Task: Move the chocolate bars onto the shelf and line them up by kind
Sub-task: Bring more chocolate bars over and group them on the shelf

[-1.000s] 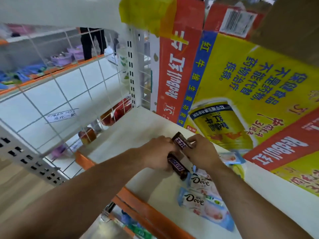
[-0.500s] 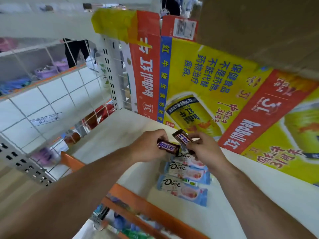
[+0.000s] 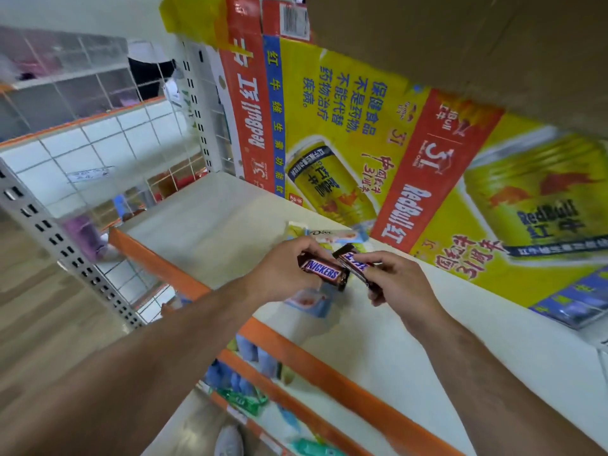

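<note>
Snickers bar (image 3: 324, 273) in left grip (image 3: 279, 274), second bar (image 3: 356, 265) in right grip (image 3: 402, 284)

Shop aisle. White shelf (image 3: 210, 232) is sitting under even, flat light, an orange strip (image 3: 158, 264) running along its front. Yellow-and-red drink cartons (image 3: 348, 126) are lining the back; brown cardboard (image 3: 460, 44) is jutting in overhead. A perforated grey upright (image 3: 62, 245) and wire grid panel (image 3: 108, 139) are closing the left end. Pale wood-look floor (image 3: 36, 311) is showing below.
</note>
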